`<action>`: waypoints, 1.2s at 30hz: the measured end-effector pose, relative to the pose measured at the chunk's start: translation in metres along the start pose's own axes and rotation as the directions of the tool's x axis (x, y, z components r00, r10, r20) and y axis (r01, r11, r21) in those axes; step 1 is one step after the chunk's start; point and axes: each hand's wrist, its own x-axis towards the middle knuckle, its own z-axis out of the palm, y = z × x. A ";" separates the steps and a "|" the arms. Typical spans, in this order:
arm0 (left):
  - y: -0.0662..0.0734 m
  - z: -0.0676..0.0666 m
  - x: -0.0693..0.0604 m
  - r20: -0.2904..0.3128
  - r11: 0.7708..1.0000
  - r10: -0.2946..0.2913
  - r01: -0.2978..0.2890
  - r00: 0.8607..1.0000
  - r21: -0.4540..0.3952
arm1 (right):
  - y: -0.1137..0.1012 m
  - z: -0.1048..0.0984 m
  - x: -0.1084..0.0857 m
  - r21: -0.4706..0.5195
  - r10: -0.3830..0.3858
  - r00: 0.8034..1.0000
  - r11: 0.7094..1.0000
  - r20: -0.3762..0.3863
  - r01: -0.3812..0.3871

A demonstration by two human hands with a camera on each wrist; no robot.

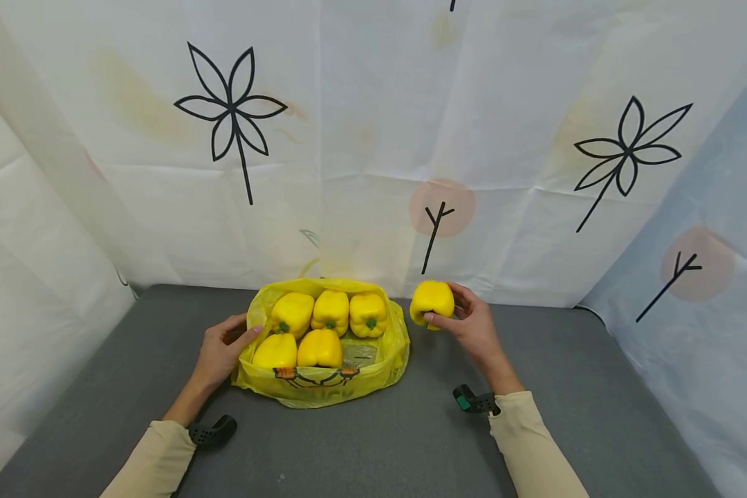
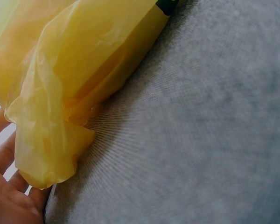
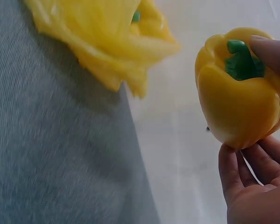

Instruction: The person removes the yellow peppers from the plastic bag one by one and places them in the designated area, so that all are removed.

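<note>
A yellow plastic bag (image 1: 324, 387), its mouth spread wide, sits on the grey table with several yellow bell peppers (image 1: 320, 348) inside. My left hand (image 1: 219, 353) holds the bag's left rim, the thumb over the edge and the fingers outside. In the left wrist view, crumpled bag plastic (image 2: 51, 140) partly covers those fingers. To the right of the bag, my right hand (image 1: 476, 330) grips another yellow bell pepper (image 1: 431, 301) above the table. The right wrist view shows this pepper's green stem (image 3: 242, 63), with the thumb beside it and the fingertips at the other end.
Inside the bag, its bare bottom (image 1: 360, 354) shows at the front right. A white patterned cloth (image 1: 361, 138) hangs behind the grey table (image 1: 348, 449) and along both sides. Each wrist wears a dark strap-like device (image 1: 473, 400).
</note>
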 end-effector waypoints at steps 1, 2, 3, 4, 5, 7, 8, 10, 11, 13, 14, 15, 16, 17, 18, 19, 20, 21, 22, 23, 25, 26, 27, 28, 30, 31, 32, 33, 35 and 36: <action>0.000 0.000 0.000 0.000 1.000 -0.002 0.002 1.000 0.004 | 0.002 -0.001 0.001 0.001 0.006 1.000 1.000 -0.001 -0.006; 0.000 0.000 0.000 0.000 1.000 -0.004 0.004 1.000 0.005 | 0.004 -0.003 0.001 0.004 0.012 1.000 1.000 -0.002 -0.012; 0.000 0.000 0.000 0.001 1.000 -0.007 0.007 1.000 0.007 | 0.006 -0.004 0.002 0.005 0.019 1.000 1.000 -0.005 -0.019; 0.000 0.000 0.000 0.001 1.000 -0.009 0.009 1.000 0.006 | 0.008 -0.005 0.002 0.002 0.026 1.000 1.000 -0.008 -0.026; 0.000 0.000 0.000 0.001 1.000 -0.011 0.011 1.000 0.005 | 0.010 -0.005 0.003 -0.001 0.033 0.999 0.999 -0.010 -0.033; 0.000 -0.001 0.000 0.001 1.000 -0.013 0.013 1.000 0.001 | 0.014 -0.007 0.004 -0.007 0.045 0.999 0.999 -0.017 -0.045; 0.001 0.000 0.001 0.001 1.000 -0.013 0.013 1.000 -0.003 | 0.016 -0.008 0.005 -0.012 0.048 0.999 0.999 -0.020 -0.048; 0.000 0.000 0.001 0.000 1.000 -0.011 0.011 1.000 -0.007 | 0.021 -0.010 0.006 -0.023 0.052 0.998 0.998 -0.021 -0.052; 0.001 0.000 0.001 0.001 1.000 -0.010 0.010 1.000 -0.011 | 0.023 -0.011 0.006 -0.028 0.051 0.999 0.998 -0.020 -0.051; 0.002 0.000 0.001 0.001 1.000 -0.009 0.009 1.000 -0.016 | 0.028 -0.012 0.007 -0.039 0.054 0.998 0.998 -0.019 -0.054; 0.002 0.000 0.001 0.001 1.000 -0.007 0.007 1.000 -0.014 | 0.030 -0.013 0.007 -0.043 0.056 0.998 0.997 -0.018 -0.056; 0.002 0.000 0.001 0.001 1.000 -0.007 0.007 1.000 -0.014 | 0.032 -0.014 0.008 -0.046 0.058 0.998 0.997 -0.015 -0.058; 0.002 0.000 0.001 0.000 1.000 -0.007 0.007 1.000 -0.014 | 0.034 -0.015 0.008 -0.048 0.061 0.998 0.997 -0.015 -0.062; 0.002 0.000 0.001 0.001 1.000 -0.008 0.008 1.000 -0.013 | 0.035 -0.015 0.009 -0.048 0.066 0.998 0.997 -0.014 -0.066; 0.002 0.000 0.001 0.001 1.000 -0.007 0.007 1.000 -0.009 | 0.037 -0.016 0.009 -0.045 0.073 0.997 0.996 -0.016 -0.074; 0.002 0.000 0.001 0.000 1.000 -0.009 0.009 1.000 -0.009 | 0.039 -0.017 0.009 -0.042 0.079 0.997 0.996 -0.015 -0.079; 0.002 0.000 0.001 -0.001 1.000 -0.011 0.011 1.000 -0.008 | 0.040 -0.017 0.009 -0.035 0.085 0.996 0.996 -0.016 -0.086; 0.002 0.000 0.001 -0.002 1.000 -0.013 0.013 1.000 -0.006 | 0.042 -0.018 0.009 -0.032 0.090 0.996 0.995 -0.014 -0.090; 0.002 0.000 0.001 -0.003 1.000 -0.015 0.015 1.000 -0.002 | 0.043 -0.018 0.009 -0.030 0.096 0.995 0.995 -0.013 -0.096; 0.002 0.000 0.001 -0.003 1.000 -0.017 0.017 1.000 -0.003 | 0.044 -0.019 0.009 -0.027 0.101 0.995 0.995 -0.010 -0.101; 0.003 0.000 0.001 -0.006 1.000 -0.020 0.020 1.000 -0.005 | 0.046 -0.019 0.009 -0.020 0.112 0.994 0.993 -0.006 -0.112; 0.003 0.000 0.001 -0.006 1.000 -0.019 0.019 1.000 0.000 | 0.047 -0.019 0.009 -0.019 0.116 0.993 0.993 -0.004 -0.116; 0.002 0.000 0.001 -0.005 1.000 -0.017 0.017 1.000 0.002 | 0.048 -0.020 0.008 -0.018 0.117 0.993 0.993 -0.003 -0.117; 0.003 0.000 0.000 -0.004 1.000 -0.017 0.017 1.000 -0.002 | 0.048 -0.020 0.008 -0.014 0.121 0.993 0.993 -0.004 -0.121; 0.002 0.000 0.000 -0.004 1.000 -0.016 0.016 1.000 -0.004 | 0.050 -0.020 0.008 -0.001 0.126 0.992 0.992 -0.008 -0.126; 0.002 0.000 0.000 -0.005 1.000 -0.017 0.017 1.000 -0.006 | 0.051 -0.020 0.009 0.002 0.127 0.992 0.992 -0.010 -0.127; 0.002 0.000 0.000 -0.004 1.000 -0.018 0.018 1.000 -0.008 | 0.052 -0.020 0.009 0.008 0.126 0.992 0.992 -0.012 -0.126; 0.002 0.000 0.000 -0.005 1.000 -0.017 0.017 1.000 -0.010 | 0.053 -0.020 0.009 0.015 0.128 0.992 0.992 -0.013 -0.128; 0.001 0.000 0.000 -0.006 1.000 -0.018 0.018 1.000 -0.010 | 0.055 -0.021 0.009 0.023 0.133 0.991 0.991 -0.013 -0.132; 0.001 0.000 0.000 -0.006 1.000 -0.018 0.017 1.000 -0.010 | 0.056 -0.021 0.009 0.027 0.135 0.991 0.991 -0.011 -0.134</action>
